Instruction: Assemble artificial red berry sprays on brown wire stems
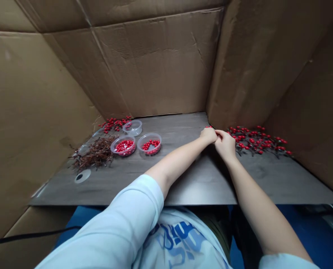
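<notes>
My left hand [209, 135] is closed, and a little red berry sprig [208, 127] shows just past its knuckles. Most of that sprig is hidden by the fingers. My right hand [225, 145] meets it from the right with the fingertips pinched together; what is between them is too small to make out. Both hands are just above the table, fingertips touching or nearly so. Close beside the right hand lies a pile of red berry branches [257, 140] with dark stems.
At left, two clear tubs [160, 144] [112, 146] hold loose red berries. Behind them are another clear tub [139, 130] and more berry sprigs [113, 124]. Brown bare stems [96, 154] and a white ring [82, 176] lie further left. Cardboard walls [160, 67] enclose the grey table [121, 192].
</notes>
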Tool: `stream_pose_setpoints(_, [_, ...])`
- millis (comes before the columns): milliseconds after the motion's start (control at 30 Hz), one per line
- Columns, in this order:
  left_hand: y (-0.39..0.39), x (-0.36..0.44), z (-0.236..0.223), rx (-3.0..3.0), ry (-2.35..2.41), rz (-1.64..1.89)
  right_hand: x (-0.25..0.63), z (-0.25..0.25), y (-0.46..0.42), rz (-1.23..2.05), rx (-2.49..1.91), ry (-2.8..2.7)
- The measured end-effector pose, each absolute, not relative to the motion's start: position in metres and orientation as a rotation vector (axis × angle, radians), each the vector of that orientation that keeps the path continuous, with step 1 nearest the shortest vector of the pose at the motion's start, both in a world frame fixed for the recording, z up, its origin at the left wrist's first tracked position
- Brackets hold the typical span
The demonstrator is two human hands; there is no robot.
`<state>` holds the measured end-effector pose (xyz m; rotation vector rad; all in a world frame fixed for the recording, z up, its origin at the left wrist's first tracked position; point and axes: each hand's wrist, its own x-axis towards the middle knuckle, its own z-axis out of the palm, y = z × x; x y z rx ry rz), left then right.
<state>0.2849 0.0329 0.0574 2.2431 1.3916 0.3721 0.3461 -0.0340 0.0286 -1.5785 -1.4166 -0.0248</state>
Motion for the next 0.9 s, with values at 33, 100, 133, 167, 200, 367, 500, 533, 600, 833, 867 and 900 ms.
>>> stream_pose_setpoints(33, [0.03,0.278,0.062,2.278,1.367,0.347,0.343,0.029,-0.035,-0.046,-1.536,-1.423])
stream_pose_setpoints(100, [0.025,0.26,0.072,2.34,1.32,0.333,0.335,0.031,-0.036,-0.087,-1.445,-1.449])
stream_pose_setpoints(133, [0.023,0.248,0.076,2.366,1.297,0.358,0.329,0.033,-0.036,-0.103,-1.4,-1.477])
stream_pose_setpoints(167, [0.021,0.234,0.081,2.387,1.278,0.385,0.323,0.036,-0.035,-0.113,-1.357,-1.518])
stream_pose_setpoints(200, [0.019,0.22,0.085,2.401,1.271,0.412,0.316,0.039,-0.035,-0.114,-1.316,-1.573])
stream_pose_setpoints(367, [0.018,0.142,0.101,2.431,1.249,0.651,0.267,0.069,-0.023,-0.083,-1.08,-1.929])
stream_pose_setpoints(500, [0.02,0.085,0.11,2.386,1.441,0.855,0.217,0.091,-0.006,-0.174,-0.922,-2.16])
stream_pose_setpoints(533, [0.02,0.071,0.111,2.351,1.518,0.895,0.204,0.094,0.0,-0.223,-0.895,-2.211])
stream_pose_setpoints(600, [0.019,0.043,0.111,2.263,1.609,1.028,0.179,0.099,0.01,-0.337,-0.832,-2.325])
stream_pose_setpoints(833, [-0.001,-0.051,0.09,1.918,1.843,1.329,0.088,0.103,0.038,-0.625,-0.32,-2.698])
stream_pose_setpoints(867, [-0.006,-0.063,0.086,1.877,1.884,1.349,0.074,0.104,0.04,-0.644,-0.237,-2.719])
stream_pose_setpoints(900, [-0.01,-0.075,0.082,1.833,1.918,1.385,0.061,0.105,0.041,-0.657,-0.156,-2.734])
